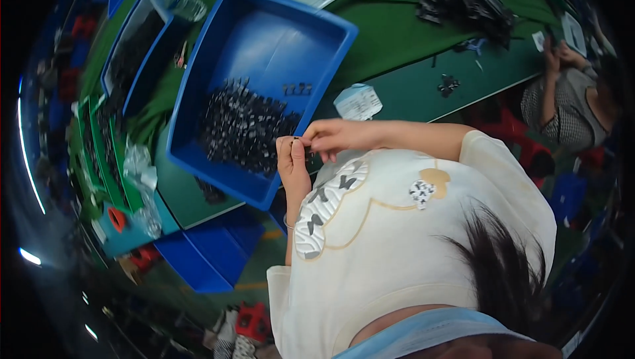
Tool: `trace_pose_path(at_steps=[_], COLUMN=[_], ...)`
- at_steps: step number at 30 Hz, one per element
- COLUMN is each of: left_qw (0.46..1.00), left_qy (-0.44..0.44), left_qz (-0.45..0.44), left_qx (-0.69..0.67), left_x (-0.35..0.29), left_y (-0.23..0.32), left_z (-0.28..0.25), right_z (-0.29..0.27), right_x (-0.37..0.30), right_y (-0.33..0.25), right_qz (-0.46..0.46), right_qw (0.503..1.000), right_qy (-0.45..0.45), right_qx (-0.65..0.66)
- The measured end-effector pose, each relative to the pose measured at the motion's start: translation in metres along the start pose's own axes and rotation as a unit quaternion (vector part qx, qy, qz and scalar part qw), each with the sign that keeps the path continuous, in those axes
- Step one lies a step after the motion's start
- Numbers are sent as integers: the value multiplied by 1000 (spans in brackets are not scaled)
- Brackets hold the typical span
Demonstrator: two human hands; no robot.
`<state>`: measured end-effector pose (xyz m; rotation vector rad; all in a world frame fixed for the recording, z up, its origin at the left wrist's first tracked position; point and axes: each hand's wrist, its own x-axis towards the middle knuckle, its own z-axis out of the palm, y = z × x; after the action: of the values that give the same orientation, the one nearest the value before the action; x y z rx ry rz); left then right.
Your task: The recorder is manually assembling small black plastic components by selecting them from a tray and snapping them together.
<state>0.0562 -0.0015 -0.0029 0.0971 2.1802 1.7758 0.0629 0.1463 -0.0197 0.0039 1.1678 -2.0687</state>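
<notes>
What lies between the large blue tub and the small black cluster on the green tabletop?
In the head view, a white printed sheet lies between the blue tub and the black cluster.

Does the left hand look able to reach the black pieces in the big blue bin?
Probably yes: the left hand is at the near edge of the blue bin, close to the black pieces, and no lid covers them. It may first need to part from the right hand.

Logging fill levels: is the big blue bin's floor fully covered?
No, the black parts are mostly heaped at the near end, leaving bare floor in the blue bin.
</notes>
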Motion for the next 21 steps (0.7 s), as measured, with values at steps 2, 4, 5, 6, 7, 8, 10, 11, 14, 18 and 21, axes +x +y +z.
trace_pose_path(at_steps=[2, 4, 5, 6, 7, 8, 10, 11, 14, 18, 21], left_qw=[999, 997, 999, 998, 997, 995, 977, 942, 939, 971, 975], left_qy=[12, 34, 32, 33, 69, 89, 146, 222, 329, 173, 159], left_qz=[29, 65, 7, -52, -18, 30, 139, 195, 73, 79, -13], left_qx=[-18, -1, -6, -10, 8, 34, 70, 159, -67, -147, -157], left_x=[1, 2, 2, 1, 4, 6, 15, 23, 43, 42, 34], left_y=[2, -2, 1, 4, 8, 11, 14, 15, 16, 31, 35], left_z=[10, 15, 14, 14, 18, 18, 18, -6, -40, -11, -3], right_z=[5, 8, 10, 10, 11, 14, 18, 38, 20, 14, 13], right_x=[1, -3, -3, -3, -2, 1, 2, -6, -4, 8, 12], right_y=[1, -1, -3, -4, -4, -5, -12, -12, 0, -26, -24], right_qz=[-4, -3, -31, -57, -57, -132, -209, -258, -318, -126, -61], right_qw=[993, 992, 987, 981, 981, 958, 895, 842, 896, 984, 987], right_qy=[15, 38, 40, 39, 37, 64, 83, -37, 12, 4, 5], right_qx=[-114, -122, -152, -181, -180, -247, -386, -473, -310, -128, -148])
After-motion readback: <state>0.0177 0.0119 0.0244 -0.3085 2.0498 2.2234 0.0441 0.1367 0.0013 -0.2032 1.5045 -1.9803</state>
